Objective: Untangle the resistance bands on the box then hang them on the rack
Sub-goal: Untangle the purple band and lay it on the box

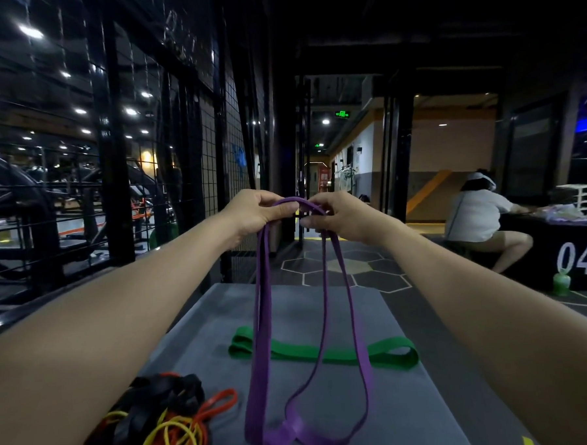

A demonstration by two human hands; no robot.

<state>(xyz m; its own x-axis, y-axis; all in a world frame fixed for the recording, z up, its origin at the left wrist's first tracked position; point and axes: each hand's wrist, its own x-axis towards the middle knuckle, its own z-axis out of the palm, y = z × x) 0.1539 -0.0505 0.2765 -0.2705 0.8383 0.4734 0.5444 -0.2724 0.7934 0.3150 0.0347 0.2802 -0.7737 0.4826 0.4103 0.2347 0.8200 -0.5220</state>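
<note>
**Purple band lifted, pile waiting**

Up at twelve o'clock, both hands raised together. Left hand [257, 212] pinching the top of the purple band [257, 343], fingers [278, 209] curled round the strap. Right hand [332, 217] just beside it, fingers curled onto the same crest, working a small dark bit between the two hands; too small to tell what. Long loops hanging straight down toward six o'clock, lower ends resting and crossing on the grey box [323, 305], one twist showing near the bottom. Looks mostly freed, though not quite straightened.

Further back on the box, at about three o'clock from the hanging loops, a green band [387, 351] lying flat and on its own; separated already by the look of it. Down at seven o'clock, a knotted heap [166, 426] of black, orange and yellow bands, touching and overlapping, plainly untouched.

Nothing seen hung yet. Wire-grid rack [214, 158] standing at ten o'clock, well apart from the hands. By judgement, early going: one band in hand, one laid out, the tangle and all the hanging to come
</note>
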